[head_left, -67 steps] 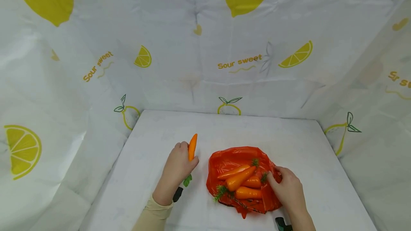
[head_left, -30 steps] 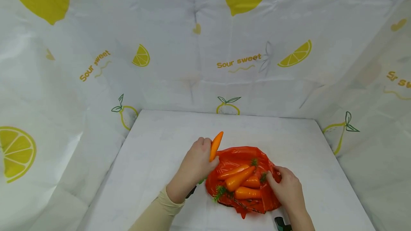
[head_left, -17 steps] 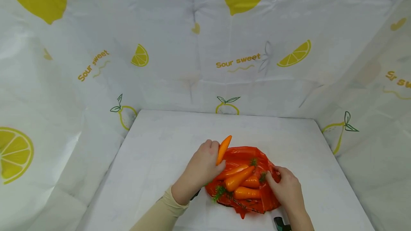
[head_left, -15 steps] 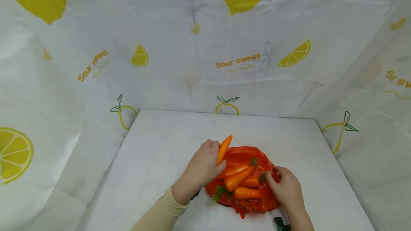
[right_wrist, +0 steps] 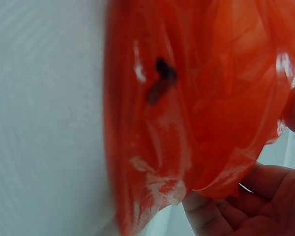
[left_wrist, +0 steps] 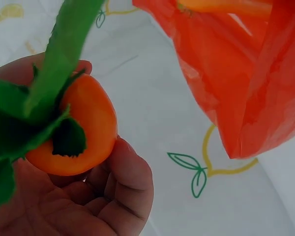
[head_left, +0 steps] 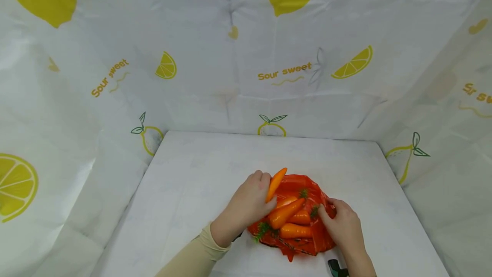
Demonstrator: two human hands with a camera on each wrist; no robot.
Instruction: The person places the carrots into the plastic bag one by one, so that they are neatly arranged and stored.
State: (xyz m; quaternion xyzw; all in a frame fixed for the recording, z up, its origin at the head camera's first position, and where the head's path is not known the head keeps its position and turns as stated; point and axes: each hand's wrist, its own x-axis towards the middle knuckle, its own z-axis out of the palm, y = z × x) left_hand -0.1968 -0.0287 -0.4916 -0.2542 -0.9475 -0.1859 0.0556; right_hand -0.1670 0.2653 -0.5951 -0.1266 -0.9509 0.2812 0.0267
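Note:
My left hand [head_left: 250, 198] grips an orange carrot [head_left: 276, 184] above the left edge of a red plastic bag [head_left: 296, 182], its pointed tip facing up and away. In the left wrist view, fingers and thumb curl round the thick end of this carrot [left_wrist: 96, 123], and green leaves [left_wrist: 10, 113] stick out of its top. Several carrots [head_left: 286, 213] with green tops lie inside the bag, whose mouth spreads wide. At the right side, my right hand [head_left: 344, 223] pinches the bag's rim. The right wrist view has the bag's shiny outer wall [right_wrist: 226, 98] beside the fingers.
The bag rests on a white tabletop [head_left: 200, 166]. Behind and at both sides hangs a white cloth [head_left: 215, 76] printed with lemons. A dark wrist device [head_left: 337, 268] is close to the right wrist.
My left hand has carried the carrot rightward from beside the bag to over its left edge, lowering it slightly at the end. The right hand keeps its hold on the rim.

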